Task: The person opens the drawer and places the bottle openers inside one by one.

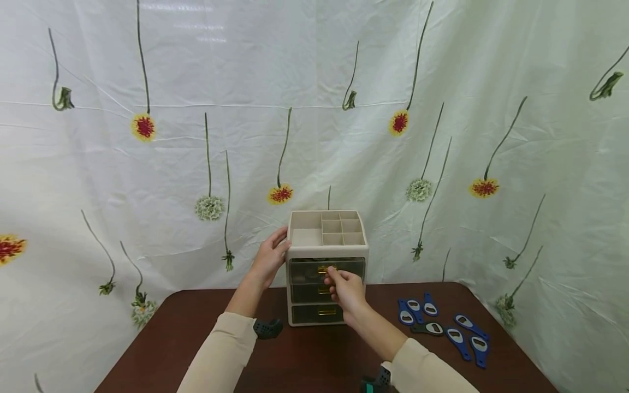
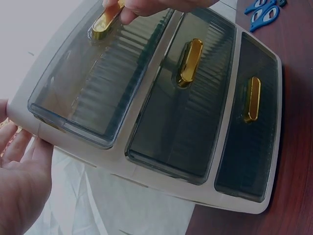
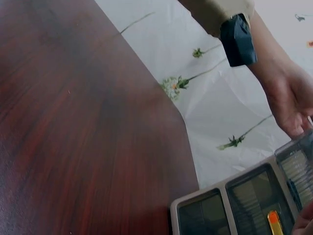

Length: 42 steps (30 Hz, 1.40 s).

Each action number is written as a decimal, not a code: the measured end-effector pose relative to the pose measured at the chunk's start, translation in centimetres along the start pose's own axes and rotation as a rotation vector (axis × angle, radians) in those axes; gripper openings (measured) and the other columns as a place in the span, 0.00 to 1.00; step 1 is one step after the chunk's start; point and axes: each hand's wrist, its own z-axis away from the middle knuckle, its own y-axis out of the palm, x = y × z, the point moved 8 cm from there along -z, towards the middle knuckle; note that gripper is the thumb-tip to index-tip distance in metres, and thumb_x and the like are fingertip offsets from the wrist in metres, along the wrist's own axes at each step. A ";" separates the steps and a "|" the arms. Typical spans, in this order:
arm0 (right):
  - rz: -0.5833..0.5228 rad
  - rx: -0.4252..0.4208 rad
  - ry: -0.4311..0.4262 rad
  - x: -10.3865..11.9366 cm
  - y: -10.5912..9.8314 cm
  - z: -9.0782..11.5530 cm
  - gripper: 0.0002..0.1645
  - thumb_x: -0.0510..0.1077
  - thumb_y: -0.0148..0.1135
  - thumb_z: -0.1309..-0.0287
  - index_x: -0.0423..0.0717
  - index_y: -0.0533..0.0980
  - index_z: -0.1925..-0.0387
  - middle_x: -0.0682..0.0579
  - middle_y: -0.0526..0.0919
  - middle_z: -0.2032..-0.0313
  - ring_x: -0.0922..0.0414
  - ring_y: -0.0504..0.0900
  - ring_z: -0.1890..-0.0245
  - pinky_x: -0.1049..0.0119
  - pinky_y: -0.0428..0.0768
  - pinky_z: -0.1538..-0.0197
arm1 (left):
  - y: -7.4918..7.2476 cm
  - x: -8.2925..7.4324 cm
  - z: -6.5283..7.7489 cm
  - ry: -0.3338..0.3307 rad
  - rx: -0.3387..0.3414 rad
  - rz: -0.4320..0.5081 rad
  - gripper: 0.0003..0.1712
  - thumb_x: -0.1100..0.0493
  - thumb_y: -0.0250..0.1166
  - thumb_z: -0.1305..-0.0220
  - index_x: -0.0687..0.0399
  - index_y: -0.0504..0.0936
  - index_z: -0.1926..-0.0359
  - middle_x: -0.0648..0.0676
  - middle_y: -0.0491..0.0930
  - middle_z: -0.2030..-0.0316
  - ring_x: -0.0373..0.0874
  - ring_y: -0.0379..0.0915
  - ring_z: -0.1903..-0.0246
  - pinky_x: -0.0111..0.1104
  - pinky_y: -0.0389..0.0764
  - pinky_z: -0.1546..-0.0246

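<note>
Within the pinching right hand, gold top-drawer handle; against the uncurled left hand, cabinet.

Bottle openers on brown table

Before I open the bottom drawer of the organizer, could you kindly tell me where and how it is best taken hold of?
Its gold handle looks best, pinched above and below, coming straight in from the front: it is a narrow horizontal bar that appears to stand out from the smooth, dark front of the bottom drawer.
</note>
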 end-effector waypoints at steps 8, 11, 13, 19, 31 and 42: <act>0.106 -0.006 -0.072 0.0 -0.2 -1.4 0.22 0.51 0.62 0.25 0.32 0.84 0.58 0.54 0.83 0.73 0.63 0.73 0.76 0.72 0.75 0.73 | 0.1 -0.2 0.2 0.007 0.003 0.014 0.32 0.67 0.50 0.19 0.62 0.55 0.20 0.63 0.55 0.22 0.56 0.55 0.26 0.52 0.62 0.30; 0.151 -0.005 -0.110 0.0 -0.5 -1.9 0.23 0.52 0.62 0.26 0.32 0.84 0.58 0.54 0.84 0.73 0.61 0.74 0.76 0.70 0.76 0.71 | 0.1 -0.2 0.1 0.010 0.007 0.019 0.32 0.66 0.50 0.19 0.63 0.54 0.20 0.64 0.54 0.22 0.57 0.54 0.26 0.52 0.61 0.29; 0.172 -0.005 -0.127 0.0 -0.6 -2.1 0.23 0.52 0.62 0.26 0.33 0.84 0.59 0.54 0.84 0.73 0.61 0.74 0.76 0.69 0.77 0.70 | 0.2 -0.1 0.1 0.008 0.008 0.017 0.32 0.66 0.50 0.19 0.63 0.54 0.19 0.63 0.54 0.22 0.57 0.54 0.26 0.52 0.61 0.29; 0.212 0.005 -0.170 0.3 -0.8 -2.2 0.23 0.52 0.62 0.25 0.33 0.85 0.60 0.54 0.84 0.73 0.60 0.74 0.76 0.66 0.78 0.69 | 0.3 -0.3 0.2 0.010 0.007 0.019 0.32 0.67 0.50 0.19 0.63 0.54 0.20 0.64 0.54 0.22 0.57 0.54 0.26 0.52 0.61 0.29; 0.340 0.037 -0.258 -0.4 -0.8 -1.5 0.19 0.52 0.64 0.27 0.38 0.85 0.56 0.46 0.86 0.67 0.53 0.79 0.72 0.63 0.79 0.67 | 0.2 -0.1 0.1 -0.003 -0.006 0.024 0.32 0.67 0.50 0.19 0.63 0.55 0.20 0.64 0.55 0.23 0.56 0.56 0.27 0.52 0.62 0.30; 0.408 0.092 -0.340 -2.0 -1.1 -0.1 0.12 0.47 0.67 0.30 0.41 0.86 0.56 0.50 0.84 0.69 0.51 0.80 0.71 0.66 0.77 0.70 | 0.2 -0.2 0.1 0.004 -0.006 0.025 0.32 0.67 0.50 0.19 0.64 0.54 0.20 0.64 0.55 0.23 0.56 0.55 0.26 0.52 0.61 0.29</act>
